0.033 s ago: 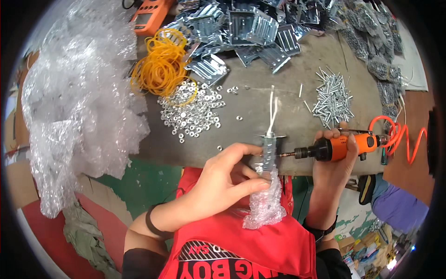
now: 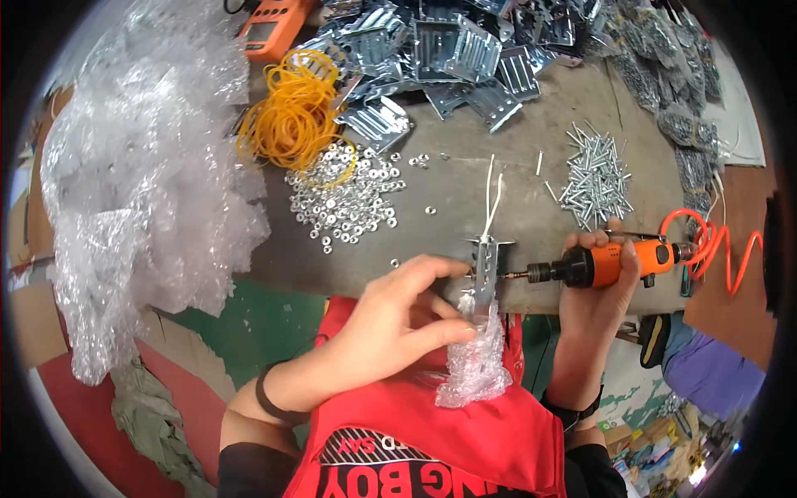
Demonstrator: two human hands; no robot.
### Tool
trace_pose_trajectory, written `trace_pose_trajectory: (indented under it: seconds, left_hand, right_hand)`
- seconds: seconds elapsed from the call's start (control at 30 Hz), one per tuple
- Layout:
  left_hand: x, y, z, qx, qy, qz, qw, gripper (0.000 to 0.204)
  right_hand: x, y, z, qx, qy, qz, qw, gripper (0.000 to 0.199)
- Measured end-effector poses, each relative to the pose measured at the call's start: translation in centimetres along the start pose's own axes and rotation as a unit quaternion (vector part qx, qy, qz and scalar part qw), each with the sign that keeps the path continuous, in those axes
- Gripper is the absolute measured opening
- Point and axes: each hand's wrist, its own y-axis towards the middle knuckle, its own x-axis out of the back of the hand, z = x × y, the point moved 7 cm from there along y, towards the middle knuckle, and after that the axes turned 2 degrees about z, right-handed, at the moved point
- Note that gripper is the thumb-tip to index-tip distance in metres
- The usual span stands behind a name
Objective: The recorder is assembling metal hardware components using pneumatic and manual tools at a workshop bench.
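At the near edge of the counter (image 2: 531, 224), a small metal bracket (image 2: 484, 266) is held upright by the left hand (image 2: 390, 324), its fingers closed around the bracket and around the bubble wrap sleeve (image 2: 476, 365) that hangs from its lower end over the red shirt. From the right, an orange pneumatic screwdriver (image 2: 606, 264) is clamped in the right hand (image 2: 594, 295), the fingers wrapped fully round its body, and its bit is laid level against the side of the bracket. A coiled orange air hose (image 2: 714, 241) trails from the rear of the tool. Two thin white wires (image 2: 491, 195) rise from the top of the bracket.

For the fastening to be done well, the bit would best be kept square to the bracket face and in line with the screw (the screw itself cannot be made out), the bracket pinned firmly against the counter edge so that it cannot spin, and the left fingertips kept clear of the bit. The wrap and the wires should be held away from the turning part.

Farther off, a heap of washers (image 2: 349, 195) lies to the left and a pile of screws (image 2: 594, 178) to the right. Beyond those, yellow rubber bands (image 2: 290, 116) and a stack of metal brackets (image 2: 448, 50) are seen, with bubble wrap (image 2: 141, 183) mounded at the far left.
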Motion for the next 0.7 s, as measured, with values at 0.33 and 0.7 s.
trace_pose_trajectory:
  seconds: [0.33,0.7]
  left_hand:
    - [3.8,-1.4,-3.0,-0.262,0.553,-0.084,0.786,0.02]
    - [1.5,1.8,-2.4,-0.268,0.359,-0.079,0.891,0.014]
  right_hand:
    - [0.3,0.3,-0.3,-0.009,-0.006,0.01,1.0,0.041]
    - [1.0,0.8,0.0,0.01,-0.001,0.049,0.999,0.037]
